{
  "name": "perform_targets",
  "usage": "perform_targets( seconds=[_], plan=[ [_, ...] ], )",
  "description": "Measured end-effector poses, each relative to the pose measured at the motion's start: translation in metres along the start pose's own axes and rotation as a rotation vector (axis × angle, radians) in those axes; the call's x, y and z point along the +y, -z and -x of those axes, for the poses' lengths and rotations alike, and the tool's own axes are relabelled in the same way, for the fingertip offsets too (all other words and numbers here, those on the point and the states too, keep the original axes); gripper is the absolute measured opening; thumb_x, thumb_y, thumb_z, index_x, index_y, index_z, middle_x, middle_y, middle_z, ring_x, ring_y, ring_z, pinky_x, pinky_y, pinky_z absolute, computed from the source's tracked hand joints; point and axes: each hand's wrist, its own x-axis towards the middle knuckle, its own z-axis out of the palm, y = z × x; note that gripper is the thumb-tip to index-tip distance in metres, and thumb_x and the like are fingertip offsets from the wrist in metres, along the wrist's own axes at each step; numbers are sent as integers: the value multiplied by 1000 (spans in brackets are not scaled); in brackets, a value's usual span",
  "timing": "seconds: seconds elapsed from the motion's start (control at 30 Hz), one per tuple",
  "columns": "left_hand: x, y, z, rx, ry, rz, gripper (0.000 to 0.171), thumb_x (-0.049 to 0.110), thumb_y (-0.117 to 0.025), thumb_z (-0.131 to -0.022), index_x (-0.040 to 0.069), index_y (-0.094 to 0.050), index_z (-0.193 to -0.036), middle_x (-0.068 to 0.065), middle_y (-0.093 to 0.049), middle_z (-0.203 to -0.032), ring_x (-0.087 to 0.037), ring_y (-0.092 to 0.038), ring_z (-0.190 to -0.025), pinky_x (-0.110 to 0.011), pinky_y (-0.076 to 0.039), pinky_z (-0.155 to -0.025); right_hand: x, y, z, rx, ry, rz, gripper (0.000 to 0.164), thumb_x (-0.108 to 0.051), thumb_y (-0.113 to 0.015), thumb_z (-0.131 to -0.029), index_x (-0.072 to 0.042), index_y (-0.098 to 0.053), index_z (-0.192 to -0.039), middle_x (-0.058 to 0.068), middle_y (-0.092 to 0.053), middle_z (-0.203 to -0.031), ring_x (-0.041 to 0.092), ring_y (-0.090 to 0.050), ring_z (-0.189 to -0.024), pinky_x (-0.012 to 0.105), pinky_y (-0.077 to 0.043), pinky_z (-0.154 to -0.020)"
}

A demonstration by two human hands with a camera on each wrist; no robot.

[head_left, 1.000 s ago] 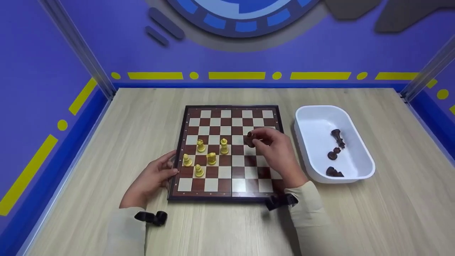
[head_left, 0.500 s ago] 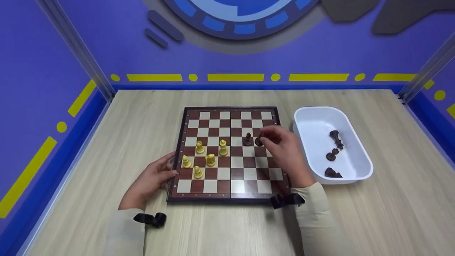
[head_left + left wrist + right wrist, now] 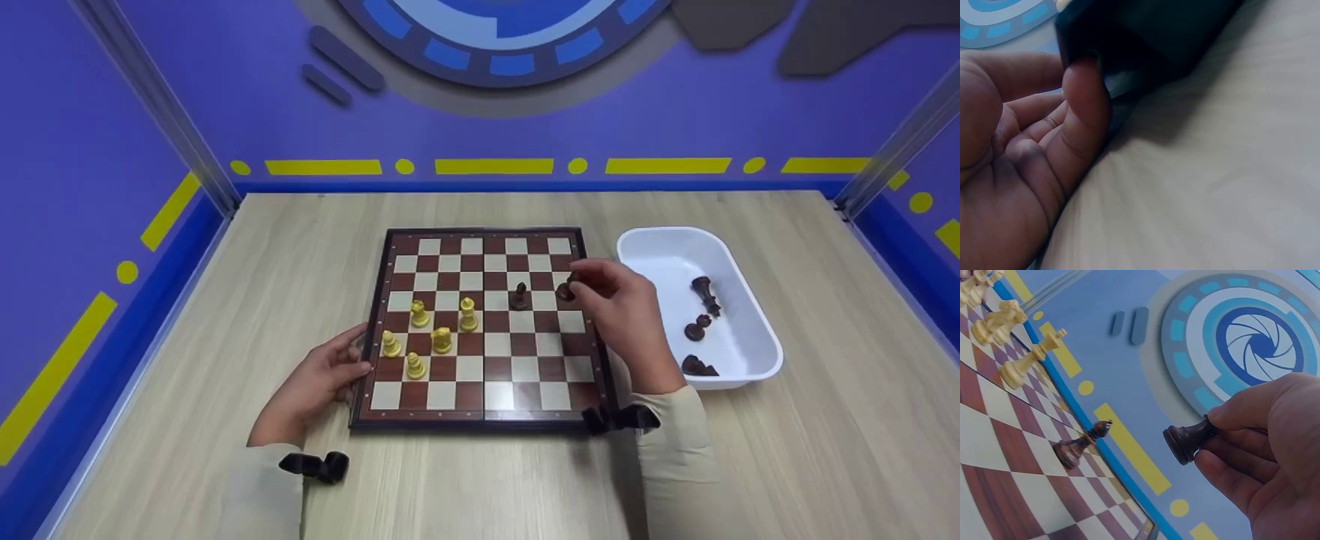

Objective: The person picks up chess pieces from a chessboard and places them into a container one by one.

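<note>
My right hand (image 3: 622,315) pinches a dark chess piece (image 3: 1188,440) between thumb and fingers, over the right side of the chessboard (image 3: 497,409). Its top is hidden in the fingers. A dark bishop (image 3: 519,298) stands upright on the board, left of that hand. On the board's left half stand a yellow king (image 3: 468,315), a yellow queen (image 3: 419,313), a yellow knight (image 3: 442,340) and two yellow pawns (image 3: 391,345). My left hand (image 3: 311,382) holds the board's left edge; the left wrist view shows fingertips against its dark side.
Right of the board is a white plastic tray (image 3: 765,330) with several dark chess pieces (image 3: 705,295) lying in it. Blue panels (image 3: 480,135) enclose the wooden table (image 3: 480,480) at the back and sides.
My right hand has shifted right, away from the dark bishop, carrying the other dark piece. The bishop now stands uncovered. My left hand keeps its place on the board's edge.
</note>
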Motion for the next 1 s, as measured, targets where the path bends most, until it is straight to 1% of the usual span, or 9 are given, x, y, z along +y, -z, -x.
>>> perform_targets(
  seconds=[0.1,0.27,0.4,0.53,0.63,0.77,0.87,1.0],
  plan=[
    [0,-1,-1,6,7,1,70,4,-59,-94,12,-24,-154,-3,-55,-98,-11,-63,-70,-27,-56,-53,-1,5,-1,9,-14,-14,23,-5,-67,-89,-7,-71,-111,12,-71,-98,12,-64,-84,15,-52,-70],
    [1,-1,-1,7,11,-5,70,4,-58,-94,12,-24,-155,-4,-55,-99,-12,-63,-70,-27,-56,-53,-1,12,-1,26,-37,-36,22,-8,-67,-90,-7,-71,-111,12,-71,-99,9,-63,-84,15,-53,-73],
    [2,-1,0,2,2,-19,70,4,-59,-94,12,-24,-154,-5,-56,-99,-12,-64,-71,-28,-56,-53,1,17,-2,49,-45,-3,23,-10,-67,-90,-8,-70,-113,11,-70,-101,11,-62,-86,14,-51,-75],
    [1,-2,-1,-7,-6,-12,69,4,-59,-94,11,-25,-154,-5,-56,-98,-12,-64,-70,-27,-56,-52,5,23,-3,62,-51,34,24,-10,-66,-91,-9,-70,-115,10,-70,-102,12,-62,-89,13,-50,-75],
    [1,-3,-2,-11,-5,-9,70,5,-59,-94,11,-24,-154,-4,-54,-99,-10,-61,-68,-25,-54,-51,8,27,-4,87,-42,45,23,-10,-66,-91,-8,-70,-114,10,-70,-101,8,-62,-87,12,-49,-74],
    [-2,-2,3,-2,14,-13,70,5,-58,-95,11,-23,-155,-2,-51,-99,-7,-56,-64,-22,-50,-49,11,26,-2,106,-30,50,23,-9,-68,-89,-7,-71,-112,12,-71,-101,2,-60,-83,11,-47,-73],
    [-3,-1,5,-4,12,-5,70,5,-58,-95,10,-23,-155,-3,-50,-100,-7,-57,-65,-23,-52,-51,12,26,-3,108,-34,48,24,-8,-68,-89,-7,-71,-112,12,-71,-101,1,-60,-83,10,-48,-73],
    [-1,1,2,-15,-11,9,71,6,-59,-94,10,-23,-155,-4,-48,-101,-9,-60,-67,-25,-56,-53,10,30,-7,121,-33,44,23,-8,-67,-89,-7,-71,-112,11,-71,-102,0,-60,-84,9,-48,-73]
  ],
)
